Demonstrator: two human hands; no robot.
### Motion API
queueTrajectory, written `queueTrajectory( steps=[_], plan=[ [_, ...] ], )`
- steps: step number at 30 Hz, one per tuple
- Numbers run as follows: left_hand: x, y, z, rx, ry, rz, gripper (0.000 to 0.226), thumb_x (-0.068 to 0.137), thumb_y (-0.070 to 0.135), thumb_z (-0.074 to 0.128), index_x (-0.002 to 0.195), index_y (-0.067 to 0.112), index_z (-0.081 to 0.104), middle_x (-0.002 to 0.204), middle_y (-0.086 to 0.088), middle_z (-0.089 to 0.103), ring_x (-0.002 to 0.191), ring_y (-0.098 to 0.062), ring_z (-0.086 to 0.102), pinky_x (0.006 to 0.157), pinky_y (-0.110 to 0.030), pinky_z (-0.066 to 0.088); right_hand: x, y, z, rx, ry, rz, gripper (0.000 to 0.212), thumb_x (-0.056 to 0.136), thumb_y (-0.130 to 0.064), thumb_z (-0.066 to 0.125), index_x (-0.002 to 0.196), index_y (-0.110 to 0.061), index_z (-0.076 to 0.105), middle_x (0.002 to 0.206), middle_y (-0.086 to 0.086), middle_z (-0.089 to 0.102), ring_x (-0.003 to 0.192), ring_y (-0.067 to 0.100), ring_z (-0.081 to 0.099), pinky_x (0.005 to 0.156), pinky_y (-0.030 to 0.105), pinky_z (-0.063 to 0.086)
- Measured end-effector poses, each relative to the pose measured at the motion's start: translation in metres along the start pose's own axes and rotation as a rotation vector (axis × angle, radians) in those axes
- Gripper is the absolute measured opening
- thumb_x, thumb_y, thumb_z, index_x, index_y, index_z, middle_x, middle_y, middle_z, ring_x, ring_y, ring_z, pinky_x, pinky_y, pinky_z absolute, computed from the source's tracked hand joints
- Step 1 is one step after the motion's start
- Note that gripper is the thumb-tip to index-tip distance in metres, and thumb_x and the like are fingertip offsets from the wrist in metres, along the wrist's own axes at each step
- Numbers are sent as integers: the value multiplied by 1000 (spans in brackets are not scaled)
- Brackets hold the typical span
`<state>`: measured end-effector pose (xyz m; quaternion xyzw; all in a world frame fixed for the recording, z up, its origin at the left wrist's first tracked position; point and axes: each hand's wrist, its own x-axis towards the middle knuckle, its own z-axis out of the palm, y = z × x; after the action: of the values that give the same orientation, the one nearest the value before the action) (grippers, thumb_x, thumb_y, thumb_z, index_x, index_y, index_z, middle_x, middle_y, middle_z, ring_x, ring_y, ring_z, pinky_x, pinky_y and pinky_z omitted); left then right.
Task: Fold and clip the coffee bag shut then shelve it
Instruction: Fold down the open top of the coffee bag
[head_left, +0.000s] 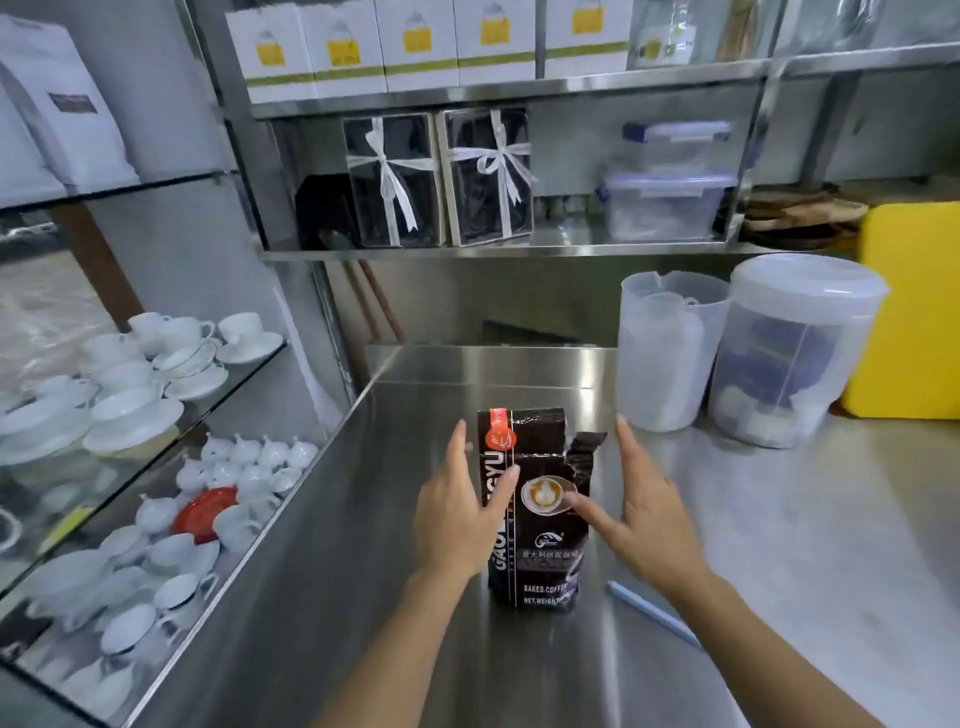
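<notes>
A black coffee bag (540, 551) with a red label and a latte picture stands upright on the steel counter (363, 597), its top torn open at the right corner. My left hand (457, 514) is spread at the bag's left side, thumb touching its front. My right hand (644, 514) is spread at the bag's right side, thumb on the front near the latte picture. Neither hand closes around the bag. A light blue clip stick (654, 613) lies on the counter just right of the bag, partly under my right forearm.
Two translucent plastic containers (670, 348) (795, 353) and a yellow board (914, 312) stand at the back right. A steel shelf (493, 253) above holds ribboned black gift boxes (441, 176) and lidded tubs. Glass shelves of white cups (145, 379) lie to the left.
</notes>
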<state>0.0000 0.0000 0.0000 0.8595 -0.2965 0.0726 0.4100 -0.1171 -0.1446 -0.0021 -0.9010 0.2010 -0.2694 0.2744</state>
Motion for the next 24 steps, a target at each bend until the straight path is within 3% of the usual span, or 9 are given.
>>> queueTrajectory(
  steps=[6,10,13,15,17,21,24],
  plan=[
    [-12,-17,27,-182,-50,-139,64,80,42,61,131,17,32,127,-3,56,112,-19,54,87,-32,45,-9,13,34,124,-96,197,86,77,-56,52,141,-33,0,145,-1,40,126,19,46,95,41,45],
    [-15,-20,35,-265,27,-165,47,77,25,70,115,12,46,105,5,59,94,-13,56,75,-22,40,-10,18,46,98,-78,214,63,82,-47,53,135,-23,27,126,4,60,111,26,57,82,36,45],
    [-15,-18,34,-316,56,-184,42,74,22,73,108,12,50,96,7,57,89,-12,55,67,-18,39,-9,20,51,114,-34,225,38,82,-41,57,111,-17,50,101,7,69,88,31,63,72,37,47],
    [-15,-20,36,-329,71,-200,39,73,22,73,104,13,52,94,6,59,88,-11,56,70,-22,40,-8,22,54,90,-4,223,34,82,-40,58,87,-7,55,83,11,66,76,34,60,64,38,44],
    [-14,-22,36,-344,84,-208,35,72,21,74,100,15,53,90,6,62,86,-12,58,70,-23,42,-7,23,56,67,21,213,37,82,-38,59,78,-1,55,76,14,63,72,34,57,61,39,42],
    [-10,-20,38,-372,158,-204,36,74,14,72,103,10,50,94,3,57,85,-10,54,67,0,36,-15,15,61,41,60,160,30,84,-30,59,72,-4,52,72,9,57,72,34,56,60,37,40],
    [-10,-22,42,-277,243,-110,21,79,6,65,95,4,52,97,-5,53,84,-6,47,70,-3,33,-29,8,73,-10,84,60,26,82,-32,56,82,-6,58,77,8,57,73,30,58,61,34,43]
  ],
)
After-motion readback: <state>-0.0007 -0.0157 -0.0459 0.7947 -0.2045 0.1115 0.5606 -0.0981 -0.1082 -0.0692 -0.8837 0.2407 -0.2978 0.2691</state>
